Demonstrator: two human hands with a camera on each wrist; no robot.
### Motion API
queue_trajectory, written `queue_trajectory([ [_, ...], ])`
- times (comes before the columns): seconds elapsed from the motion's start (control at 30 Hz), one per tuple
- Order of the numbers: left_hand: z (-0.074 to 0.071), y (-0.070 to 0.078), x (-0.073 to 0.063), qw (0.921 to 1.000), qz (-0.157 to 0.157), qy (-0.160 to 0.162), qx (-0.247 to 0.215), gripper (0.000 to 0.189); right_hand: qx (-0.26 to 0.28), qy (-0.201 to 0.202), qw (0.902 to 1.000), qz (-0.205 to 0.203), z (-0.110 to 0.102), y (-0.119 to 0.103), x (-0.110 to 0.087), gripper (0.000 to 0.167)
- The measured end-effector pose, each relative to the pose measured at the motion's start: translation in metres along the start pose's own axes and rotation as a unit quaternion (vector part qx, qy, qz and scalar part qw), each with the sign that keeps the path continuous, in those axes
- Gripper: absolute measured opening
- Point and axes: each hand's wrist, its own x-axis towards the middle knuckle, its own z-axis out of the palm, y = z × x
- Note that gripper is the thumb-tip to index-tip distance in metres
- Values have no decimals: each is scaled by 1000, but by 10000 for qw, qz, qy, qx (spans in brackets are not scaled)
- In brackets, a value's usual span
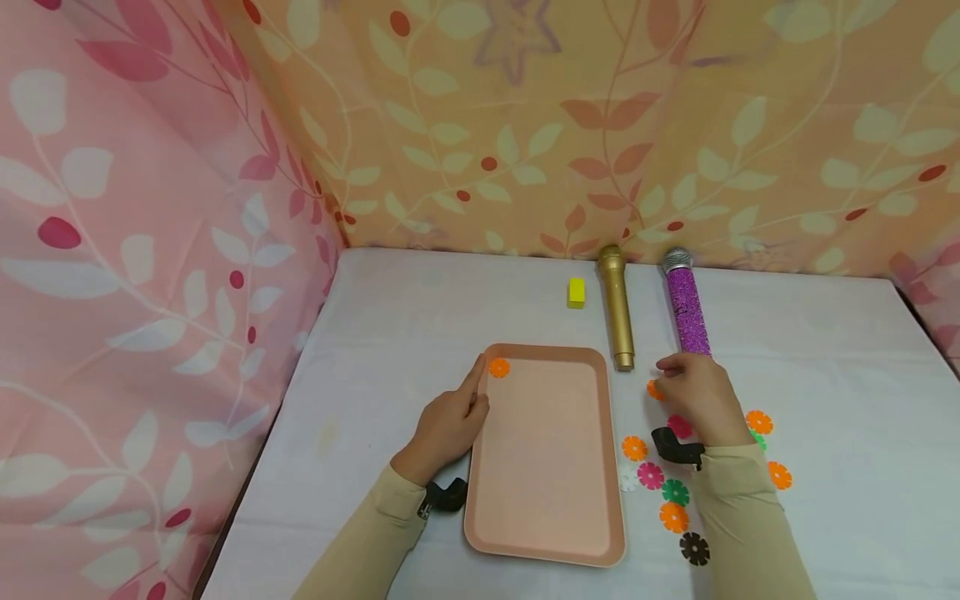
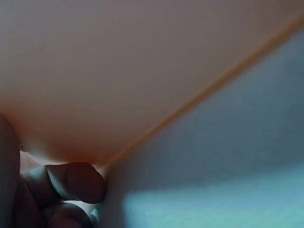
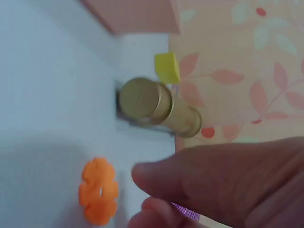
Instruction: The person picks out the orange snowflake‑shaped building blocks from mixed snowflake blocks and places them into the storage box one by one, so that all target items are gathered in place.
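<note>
A shallow pink tray (image 1: 546,467) lies upright on the table, with an orange flower-shaped disc (image 1: 499,368) in its far left corner. My left hand (image 1: 447,425) grips the tray's left rim; the left wrist view shows curled fingers (image 2: 83,183) at the tray's edge. To the right of the tray, my right hand (image 1: 697,398) hovers over loose flower discs, its thumb and bent fingers apart from an orange disc (image 3: 98,191). Nothing shows between those fingers. Just beyond it lies a purple glitter microphone (image 1: 686,308), its lower end hidden by the hand.
A gold microphone (image 1: 617,312) and a small yellow block (image 1: 576,293) lie behind the tray. Between tray and right forearm are several discs, among them a pink one (image 1: 650,476), a green one (image 1: 675,492) and a black one (image 1: 694,548). Patterned cloth (image 1: 450,125) hangs behind the table.
</note>
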Motion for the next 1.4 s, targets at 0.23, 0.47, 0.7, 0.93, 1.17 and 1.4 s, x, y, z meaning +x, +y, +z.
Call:
queue_trajectory([
  [0.23, -1, 0, 0, 10000, 31, 58, 10, 66, -145, -302, 9994, 77, 0, 8, 1, 48],
  [0.47, -1, 0, 0, 10000, 27, -2, -5, 66, -263, -381, 9987, 195, 4, 6, 1, 43],
  [0.7, 0, 0, 1, 10000, 32, 29, -50, 65, -435, -267, 9987, 66, 7, 4, 0, 40],
  [0.93, -1, 1, 0, 10000, 42, 57, -17, 66, -449, -253, 9986, 130, 11, 5, -1, 41],
  [1.17, -1, 1, 0, 10000, 4, 58, -35, 66, -394, -283, 9987, 143, 13, 4, 0, 41],
  [1.4, -2, 3, -1, 10000, -47, 8, 9, 65, -252, -475, 9985, 39, 11, 4, -1, 37],
])
